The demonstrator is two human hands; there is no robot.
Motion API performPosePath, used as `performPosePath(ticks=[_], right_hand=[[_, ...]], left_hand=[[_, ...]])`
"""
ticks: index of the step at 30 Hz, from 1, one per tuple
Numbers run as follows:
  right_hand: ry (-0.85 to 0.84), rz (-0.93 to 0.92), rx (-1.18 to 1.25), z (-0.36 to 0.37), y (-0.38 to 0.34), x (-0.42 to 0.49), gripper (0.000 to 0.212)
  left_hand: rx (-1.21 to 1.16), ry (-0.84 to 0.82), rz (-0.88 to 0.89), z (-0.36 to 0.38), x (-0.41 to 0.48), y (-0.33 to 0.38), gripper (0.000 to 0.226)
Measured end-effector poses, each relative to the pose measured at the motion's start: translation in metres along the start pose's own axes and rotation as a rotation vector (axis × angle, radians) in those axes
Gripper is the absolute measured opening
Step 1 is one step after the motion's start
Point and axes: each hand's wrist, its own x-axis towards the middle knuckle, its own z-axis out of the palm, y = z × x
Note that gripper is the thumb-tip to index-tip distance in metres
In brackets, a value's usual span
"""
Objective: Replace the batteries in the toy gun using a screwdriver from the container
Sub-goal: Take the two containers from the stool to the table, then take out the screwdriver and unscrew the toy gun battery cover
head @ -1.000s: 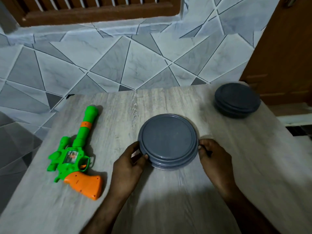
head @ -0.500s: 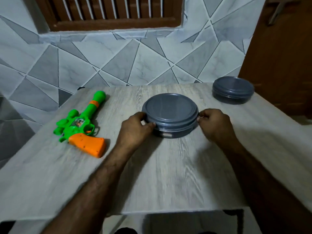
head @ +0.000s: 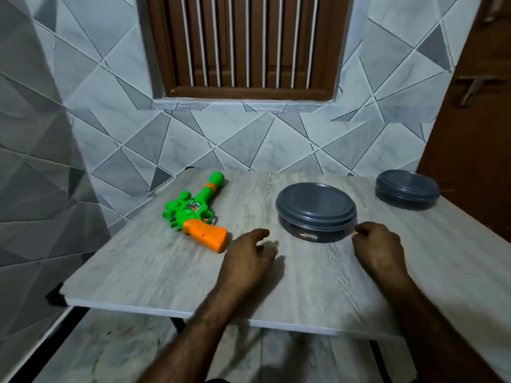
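So: the toy gun [head: 199, 214], position?
— Flat on the table [head: 154, 272], left side, orange grip toward the person, barrel pointing away. Untouched, well apart from both hands. Likely parked there until a tool is out.

Hands?
— The left hand [head: 249, 255] is low over the table, just left of the near container [head: 329, 232]. Fingers loosely bent, holding nothing, with a gap between them and the wall. The right hand [head: 378, 250] is just beside the container's right edge, fingers curled under, thumb to forefinger, nothing seen in them. Cannot tell whether it touches the rim.

Why flank it?
— My reading: one hand on each side suits prising off a wide press-fit lid [head: 315, 201]. It is on and seated level, so the screwdriver is not out yet and the task has barely begun.

Contents?
— The wall is see-through below the grey top. One small pale object [head: 307, 237] shows low at the front, too dim to name. No tool visible.

And the second container [head: 406, 192]?
— Far right corner, same sort, closed, dark inside. Cannot tell which of the two holds the tool.
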Motion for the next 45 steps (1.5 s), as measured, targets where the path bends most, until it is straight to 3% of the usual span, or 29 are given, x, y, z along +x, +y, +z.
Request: performPosePath(ticks=[6, 9, 12, 19, 24, 28, 32, 36, 41, 45], right_hand=[[0.077, 0.124, 0.066, -0.012, 0.017, 0.015, 0.028], [0.097, 0.163, 0.060, -0.013, 0.023, 0.018, 0.030], [0.091, 0.160, 0.025, -0.008, 0.025, 0.020, 0.022], [0.088, 0.066, -0.157, -0.005, 0.020, 0.028, 0.020], [0.066, -0.003, -0.280, 0.004, 0.024, 0.038, 0.021], [0.035, 0.047, -0.303, 0.005, 0.020, 0.040, 0.017], [0.073, 0.100, -0.200, -0.002, 0.020, 0.031, 0.015], [0.152, 0.135, 0.104, -0.018, 0.015, 0.012, 0.016], [0.167, 0.059, 0.456, -0.031, -0.026, -0.027, 0.019], [0.069, -0.091, 0.436, -0.011, -0.061, -0.037, 0.015]], left_hand=[[-0.214, 0.250, -0.082, -0.024, -0.009, -0.027, 0.024], [-0.326, 0.286, -0.132, -0.021, -0.012, -0.019, 0.025], [-0.368, 0.190, -0.093, -0.002, -0.013, 0.004, 0.016], [-0.327, -0.085, 0.021, 0.066, 0.006, 0.055, 0.029], [-0.284, -0.160, 0.029, 0.092, 0.018, 0.075, 0.042], [-0.305, -0.224, -0.003, 0.103, 0.023, 0.084, 0.048], [-0.334, -0.227, -0.030, 0.105, 0.019, 0.091, 0.050], [-0.407, -0.227, -0.064, 0.092, 0.010, 0.089, 0.050], [-0.346, -0.092, -0.001, 0.065, 0.006, 0.068, 0.040], [-0.311, 0.017, 0.006, 0.041, 0.009, 0.050, 0.039]])
